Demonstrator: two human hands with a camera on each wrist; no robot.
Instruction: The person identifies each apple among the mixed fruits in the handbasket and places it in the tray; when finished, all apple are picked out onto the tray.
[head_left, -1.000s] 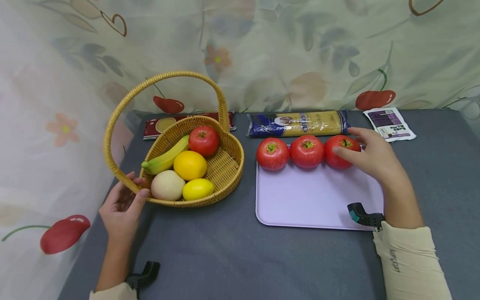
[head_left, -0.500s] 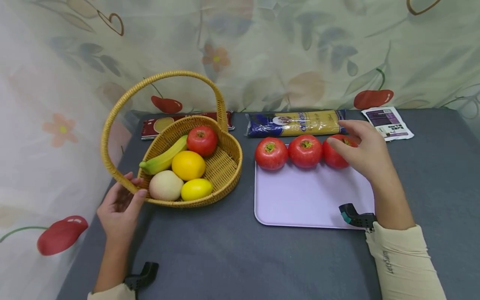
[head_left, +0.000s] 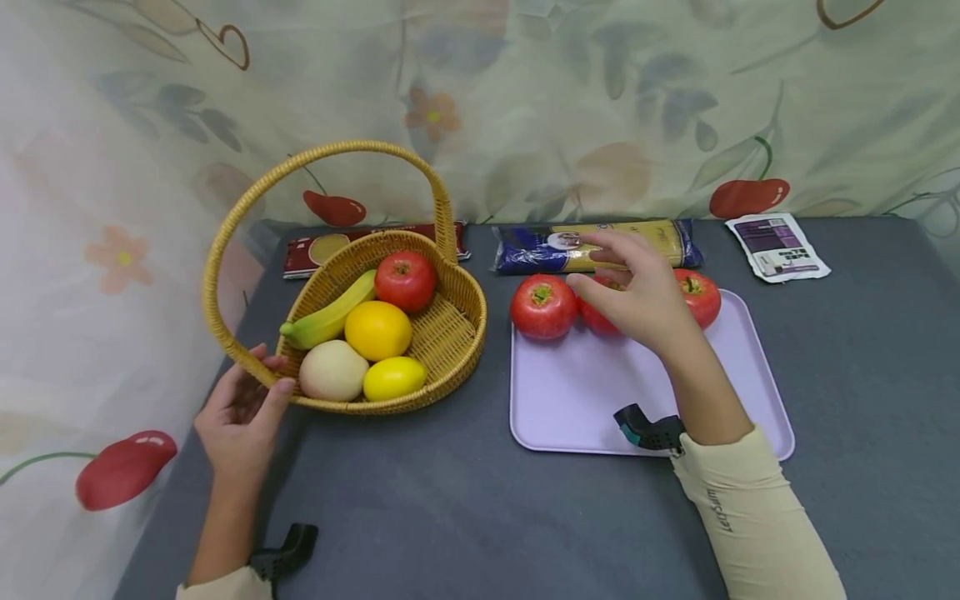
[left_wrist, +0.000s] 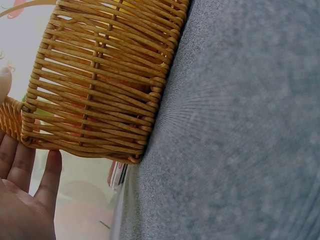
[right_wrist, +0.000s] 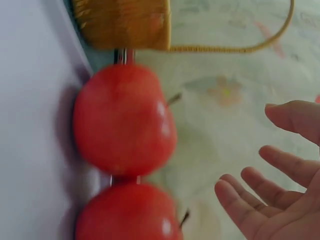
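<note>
A wicker basket (head_left: 450, 337) stands on the left with a red apple (head_left: 405, 282), a banana (head_left: 330, 323), an orange (head_left: 378, 331), a lemon (head_left: 394, 379) and a pale peach (head_left: 333, 371) in it. My left hand (head_left: 238, 429) holds its near-left rim at the handle's foot, thumb in front and fingers behind. Three apples line the back edge of a lilac tray (head_left: 570, 408): the left apple (head_left: 543, 308), the middle one partly hidden, and the right apple (head_left: 701, 298). Over the middle one hovers my right hand (head_left: 641, 292), its fingers spread and holding nothing.
Behind the tray lies a blue and yellow pasta packet (head_left: 525, 250), with a purple and white sachet (head_left: 780, 248) to its right. A dark red packet (head_left: 300, 258) lies behind the basket. A patterned curtain (head_left: 510, 108) hangs at the table's back.
My right hand has moved left, from around the right apple to over the middle one, leaving the right apple in place. The left hand and the basket have stayed put.
</note>
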